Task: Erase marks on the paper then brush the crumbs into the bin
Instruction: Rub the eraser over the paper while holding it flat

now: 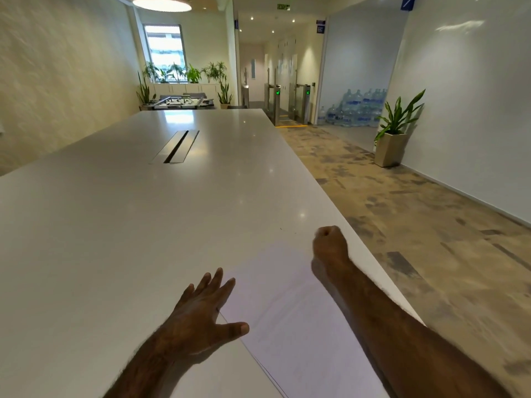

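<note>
A white sheet of paper (293, 320) lies on the white table (143, 211) near its right edge. My left hand (201, 314) rests flat with fingers spread on the paper's left edge, holding nothing. My right hand (330, 244) is closed in a fist at the paper's far corner, close to the table's right edge; whether it holds anything is hidden. A few tiny dark crumbs (287, 229) dot the table just left of the fist. No bin is in view.
A cable slot (176, 146) is set into the table's middle. Patterned carpet (416, 225) lies right of the table. A potted plant (393, 136) stands by the right wall, and stacked water bottles (356, 110) sit behind it.
</note>
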{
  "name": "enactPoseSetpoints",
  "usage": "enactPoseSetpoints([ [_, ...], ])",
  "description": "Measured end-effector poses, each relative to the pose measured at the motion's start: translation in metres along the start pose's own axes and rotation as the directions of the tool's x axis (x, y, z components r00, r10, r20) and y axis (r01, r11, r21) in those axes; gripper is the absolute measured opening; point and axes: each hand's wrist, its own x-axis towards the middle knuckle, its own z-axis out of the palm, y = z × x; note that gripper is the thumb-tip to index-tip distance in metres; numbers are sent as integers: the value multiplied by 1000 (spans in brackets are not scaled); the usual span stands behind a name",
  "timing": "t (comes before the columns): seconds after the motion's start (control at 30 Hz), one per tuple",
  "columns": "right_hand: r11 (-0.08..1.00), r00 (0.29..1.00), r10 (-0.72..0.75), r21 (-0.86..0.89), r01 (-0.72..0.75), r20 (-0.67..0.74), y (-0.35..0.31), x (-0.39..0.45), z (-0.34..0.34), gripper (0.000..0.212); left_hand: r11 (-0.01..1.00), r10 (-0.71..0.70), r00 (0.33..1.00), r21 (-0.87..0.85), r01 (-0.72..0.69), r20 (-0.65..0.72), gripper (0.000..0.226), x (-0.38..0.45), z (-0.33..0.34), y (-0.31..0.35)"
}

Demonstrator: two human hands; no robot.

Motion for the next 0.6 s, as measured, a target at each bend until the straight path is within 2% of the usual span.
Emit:
enactPoseSetpoints([
  [0.03, 991, 994, -85, -110, 76, -72, 4, 1, -6, 12, 1000, 13, 1000, -4, -13, 9, 139, 0, -1, 1],
  [0.07, 961, 981, -189, -211, 177, -39, 6, -3, -11, 8, 1000, 27, 999, -9, -27, 21, 139, 1, -3, 1],
  [0.13, 840, 921, -344, -378, 388, 182, 4, -15, -15, 11, 998, 54, 997, -21, -53, 53, 138, 3, -7, 1],
  [0.23, 714, 829, -380, -439, 545, 412, 4, -39, -10, 16, 997, 71, 995, -20, -69, 72, 135, 4, -8, -1],
  [0.37, 717, 807, -357, -416, 559, 470, 8, -46, -3, 15, 997, 67, 994, -42, -63, 82, 135, 3, -10, 3],
  [0.5, 719, 892, -320, -531, 449, 321, -5, -17, -4, 13, 997, 66, 994, -37, -63, 89, 138, 5, -9, 4],
  [0.53, 724, 899, -315, -535, 435, 305, -5, -18, -2, 13, 998, 63, 994, -32, -61, 92, 133, 5, -8, 5],
  [0.6, 734, 875, -297, -495, 465, 381, -1, -33, 4, 12, 998, 49, 995, -32, -46, 87, 114, 3, -6, 5],
])
